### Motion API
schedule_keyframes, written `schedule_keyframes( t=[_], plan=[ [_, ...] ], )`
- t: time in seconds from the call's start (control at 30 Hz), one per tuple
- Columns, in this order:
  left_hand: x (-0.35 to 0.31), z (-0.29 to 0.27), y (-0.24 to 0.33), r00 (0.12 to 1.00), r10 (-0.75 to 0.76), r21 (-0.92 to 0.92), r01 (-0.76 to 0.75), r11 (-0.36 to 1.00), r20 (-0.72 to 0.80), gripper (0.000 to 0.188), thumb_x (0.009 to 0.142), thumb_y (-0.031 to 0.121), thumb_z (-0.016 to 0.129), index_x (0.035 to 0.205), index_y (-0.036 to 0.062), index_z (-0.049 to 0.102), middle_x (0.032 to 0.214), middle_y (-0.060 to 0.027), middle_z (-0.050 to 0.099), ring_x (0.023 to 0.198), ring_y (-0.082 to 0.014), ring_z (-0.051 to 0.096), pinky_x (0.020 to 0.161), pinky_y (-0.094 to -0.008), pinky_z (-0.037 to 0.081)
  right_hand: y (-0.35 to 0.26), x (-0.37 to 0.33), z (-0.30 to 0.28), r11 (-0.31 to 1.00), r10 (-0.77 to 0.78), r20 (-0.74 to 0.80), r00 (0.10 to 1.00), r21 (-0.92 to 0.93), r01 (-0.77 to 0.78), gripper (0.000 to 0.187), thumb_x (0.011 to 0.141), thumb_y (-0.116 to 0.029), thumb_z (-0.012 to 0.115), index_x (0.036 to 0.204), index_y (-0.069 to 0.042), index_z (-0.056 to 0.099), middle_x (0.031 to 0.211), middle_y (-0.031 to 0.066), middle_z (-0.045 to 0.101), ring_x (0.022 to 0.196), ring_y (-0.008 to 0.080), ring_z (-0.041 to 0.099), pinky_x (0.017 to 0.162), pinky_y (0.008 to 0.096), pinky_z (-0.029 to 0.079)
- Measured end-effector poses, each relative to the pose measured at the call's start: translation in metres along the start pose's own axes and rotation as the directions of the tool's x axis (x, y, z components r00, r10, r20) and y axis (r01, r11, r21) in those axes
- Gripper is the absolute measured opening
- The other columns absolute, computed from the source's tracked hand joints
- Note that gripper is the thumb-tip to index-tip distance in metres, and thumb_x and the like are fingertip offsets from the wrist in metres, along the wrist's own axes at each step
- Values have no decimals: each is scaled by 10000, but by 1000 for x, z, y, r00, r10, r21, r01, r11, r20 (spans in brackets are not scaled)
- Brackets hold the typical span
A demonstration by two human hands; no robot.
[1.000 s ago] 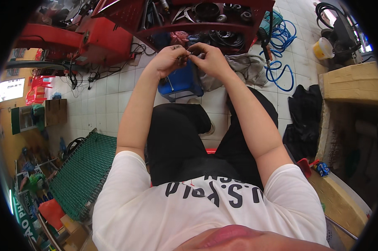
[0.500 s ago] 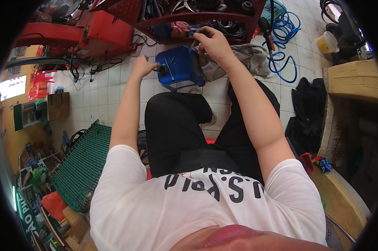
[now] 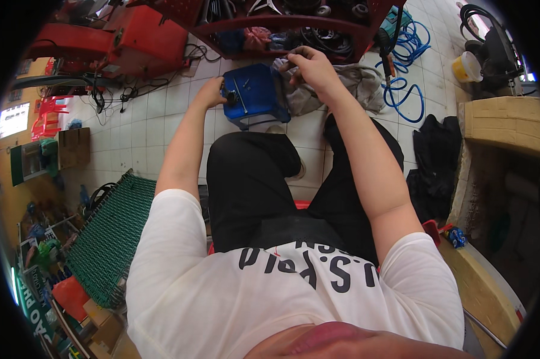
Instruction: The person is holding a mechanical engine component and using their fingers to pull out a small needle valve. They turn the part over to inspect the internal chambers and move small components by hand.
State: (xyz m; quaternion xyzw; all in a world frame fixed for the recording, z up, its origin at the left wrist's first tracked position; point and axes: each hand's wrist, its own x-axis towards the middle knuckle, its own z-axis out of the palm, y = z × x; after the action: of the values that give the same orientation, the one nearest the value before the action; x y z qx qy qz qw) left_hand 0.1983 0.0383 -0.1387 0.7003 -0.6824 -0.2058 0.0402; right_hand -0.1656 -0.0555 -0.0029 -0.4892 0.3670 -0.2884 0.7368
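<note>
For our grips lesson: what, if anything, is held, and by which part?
Cannot be told: the left hand is at a dark object, the right hand shows nothing clearly held.

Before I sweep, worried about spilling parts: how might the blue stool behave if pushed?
The blue stool looks plastic, so probably light and apt to slide across the smooth tiles. The slim rod lying on top might roll off.

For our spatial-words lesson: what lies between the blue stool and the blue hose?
A crumpled grey cloth lies between the blue stool and the blue hose, as the head view shows; the right hand hides part of it.
</note>
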Motion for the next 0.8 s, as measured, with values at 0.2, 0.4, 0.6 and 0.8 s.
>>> schedule_keyframes(
  t=[0.2,0.4,0.6,0.8],
  plan=[
    [-7,-17,23,992,-94,30,97,995,-87,490,625,152,895,1005,-22,638,1015,-219,720,942,-346,711,841,-419,560,2,0,-2,998,30,-10,1000,-52,-30,240,1020,-188,576,1163,-1,622,949,103,765,605,107,620,594,270,545],
    [-24,-83,66,951,-308,-430,267,863,-29,412,736,184,891,914,23,557,865,-123,701,755,-160,678,695,-307,556,2,4,1,993,-53,-12,999,-105,51,221,1022,-208,596,1113,-17,660,933,75,757,622,109,621,623,269,529],
    [-36,-107,130,966,-224,-981,157,112,129,335,909,246,781,1098,16,626,995,-77,717,895,-177,725,723,-256,556,1,4,-14,979,-204,-12,979,-31,203,225,1034,-249,616,1106,-41,659,1027,68,737,858,130,657,725,315,537],
    [-30,-105,161,961,-230,-984,172,53,155,289,930,283,748,1063,40,668,921,-49,720,805,-154,715,681,-243,516,-17,-13,-11,928,81,72,994,358,-101,222,1076,-240,527,1209,-73,585,1106,86,695,980,237,684,822,438,585]
  ],
)
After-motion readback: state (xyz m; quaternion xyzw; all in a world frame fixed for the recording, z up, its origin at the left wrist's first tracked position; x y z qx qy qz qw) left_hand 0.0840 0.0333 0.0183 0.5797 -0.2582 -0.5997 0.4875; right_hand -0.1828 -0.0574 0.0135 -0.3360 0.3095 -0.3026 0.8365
